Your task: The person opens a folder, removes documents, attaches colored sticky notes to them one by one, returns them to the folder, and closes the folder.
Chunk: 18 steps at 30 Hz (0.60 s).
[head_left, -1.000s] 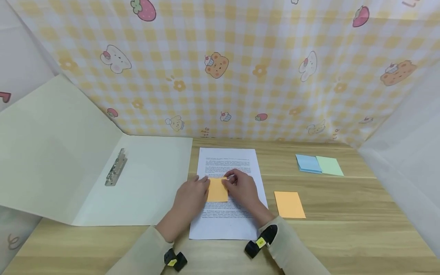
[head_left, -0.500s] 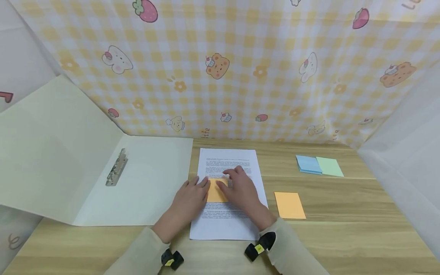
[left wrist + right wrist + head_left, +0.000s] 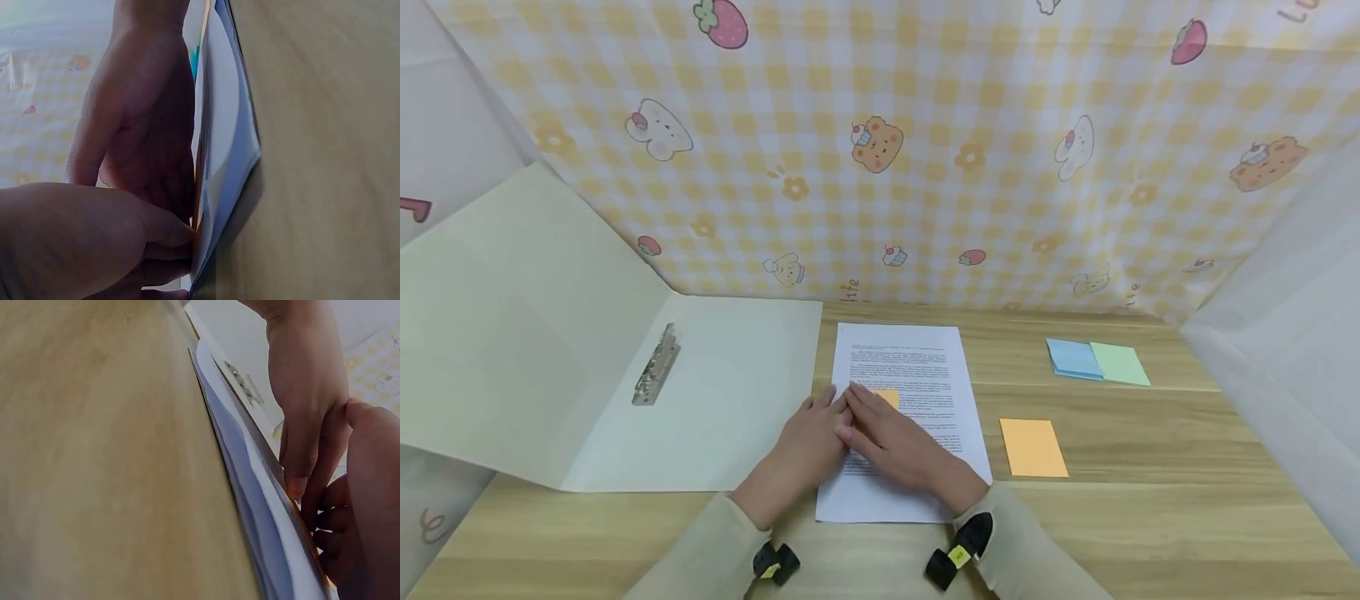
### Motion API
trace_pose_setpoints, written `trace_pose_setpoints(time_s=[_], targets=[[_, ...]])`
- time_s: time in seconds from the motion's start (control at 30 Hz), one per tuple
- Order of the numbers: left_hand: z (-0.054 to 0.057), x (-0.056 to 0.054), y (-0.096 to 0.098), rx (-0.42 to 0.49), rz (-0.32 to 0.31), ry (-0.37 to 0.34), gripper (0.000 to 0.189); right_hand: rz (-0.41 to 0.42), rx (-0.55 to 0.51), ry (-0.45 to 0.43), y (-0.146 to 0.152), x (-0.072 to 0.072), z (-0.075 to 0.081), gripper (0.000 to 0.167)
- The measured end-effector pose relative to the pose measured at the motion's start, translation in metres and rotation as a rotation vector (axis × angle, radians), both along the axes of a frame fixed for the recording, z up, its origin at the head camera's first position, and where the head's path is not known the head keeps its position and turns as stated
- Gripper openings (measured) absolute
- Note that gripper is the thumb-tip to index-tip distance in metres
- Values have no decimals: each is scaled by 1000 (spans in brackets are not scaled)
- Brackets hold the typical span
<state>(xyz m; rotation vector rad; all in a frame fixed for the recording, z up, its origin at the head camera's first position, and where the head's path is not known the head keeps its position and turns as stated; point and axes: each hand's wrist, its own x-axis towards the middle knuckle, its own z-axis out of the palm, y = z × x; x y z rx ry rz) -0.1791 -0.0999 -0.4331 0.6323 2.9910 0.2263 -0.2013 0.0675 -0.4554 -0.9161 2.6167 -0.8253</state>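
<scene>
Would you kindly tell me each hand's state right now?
Left hand: open, resting on the paper.
Right hand: open, laid across the paper's orange note.

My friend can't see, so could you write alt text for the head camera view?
A person's left hand and right hand meet over a mostly covered orange note on a printed page. To the left is an open pale folder with a metal clip; to the right, blue notes, a green note and a second orange note lie on a wood-grain table.

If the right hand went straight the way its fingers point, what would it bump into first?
Most likely the left hand: the right hand slants toward it over the printed page, and the two seem to touch.
</scene>
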Motion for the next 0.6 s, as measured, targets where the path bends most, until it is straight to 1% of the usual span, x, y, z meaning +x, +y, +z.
trace_pose_setpoints(time_s=[0.17, 0.37, 0.5, 0.6], targets=[[0, -1, 0, -8, -1, -27, 49, 1, 35, 37, -1, 1, -4, 75], [1, -1, 1, 2, 17, -51, 50, -2, 61, 77, 1, 1, -3, 73], [3, -1, 4, -2, 18, -50, 52, -18, 72, 78, 4, 2, -2, 73], [2, -1, 4, -12, 17, -43, 52, -29, 74, 71, 5, 2, -2, 74]])
